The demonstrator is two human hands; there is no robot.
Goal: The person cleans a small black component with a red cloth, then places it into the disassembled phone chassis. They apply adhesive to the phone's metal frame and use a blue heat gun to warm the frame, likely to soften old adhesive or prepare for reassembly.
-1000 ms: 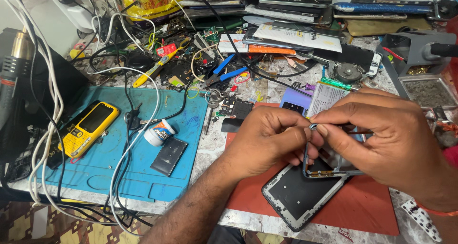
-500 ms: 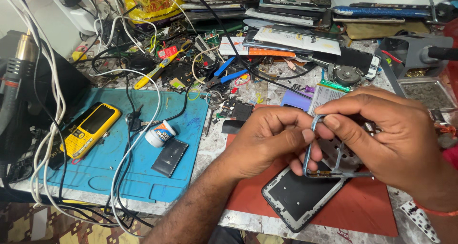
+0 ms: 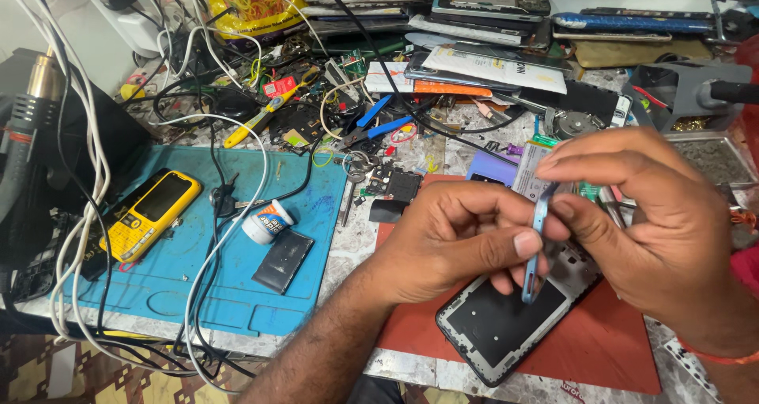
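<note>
**Phone frame held edge-on over the red mat**

Both hands pinched a light-blue phone frame (image 3: pixel 536 250), turned edge-on: the left hand (image 3: pixel 455 242) gripped it between thumb and fingers pressed together, the right hand (image 3: pixel 644 214) between thumb and forefinger near its top. It was held just above a dark phone panel (image 3: pixel 498 325) lying on the red mat (image 3: pixel 609 349). Even pressure from both pinches, without twisting, seemed the safe way to handle so thin a part.

To the left, well apart, lay a blue mat (image 3: pixel 190 293) bearing a yellow keypad phone (image 3: pixel 149 213), a small white tub (image 3: pixel 265 222) and a dark flat piece (image 3: pixel 283 260). Tangled white cables (image 3: pixel 87 214) and blue-handled pliers (image 3: pixel 378 127) crowded the bench behind.
</note>
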